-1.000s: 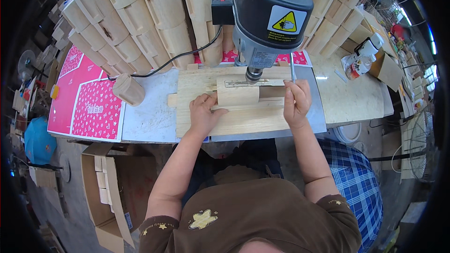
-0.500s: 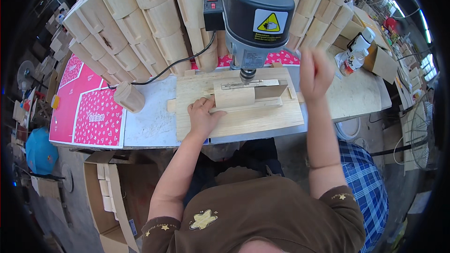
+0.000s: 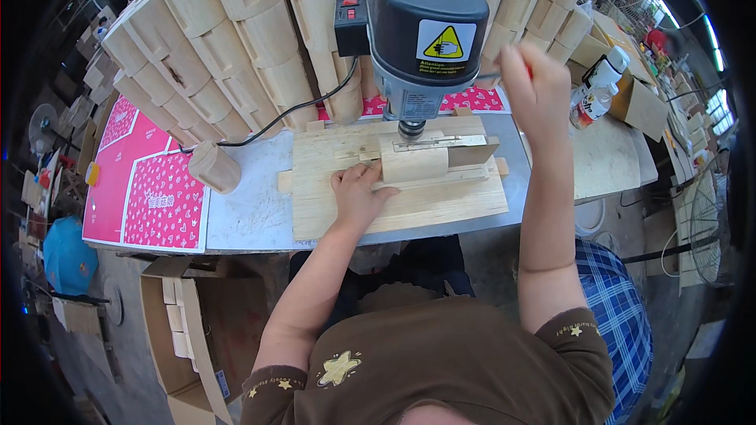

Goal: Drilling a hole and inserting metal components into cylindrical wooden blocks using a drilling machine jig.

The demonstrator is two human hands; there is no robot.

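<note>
My left hand (image 3: 361, 193) grips the near left end of a pale wooden block (image 3: 413, 161), its thumb along the near side. The block has a slot along its top and lies on a flat wooden board (image 3: 331, 212). A thin flat plate (image 3: 474, 154) sticks out at the block's right end. Over the slot stands the chuck (image 3: 411, 129) of a dark drill press (image 3: 429, 16); whether its bit touches the wood is hidden. My right hand (image 3: 539, 90), slightly blurred, is closed around the press's lever (image 3: 488, 76) at the right.
Tall stacks of similar wooden blocks (image 3: 228, 24) wall off the back. One loose block (image 3: 214, 168) stands left on the table, near the black cable (image 3: 307, 104). Bottles (image 3: 598, 86) stand at the right. A cardboard box (image 3: 177, 338) with blocks sits below left.
My left hand and the wooden block have slid to the right along the board under the chuck. My right hand has risen with the lever.
</note>
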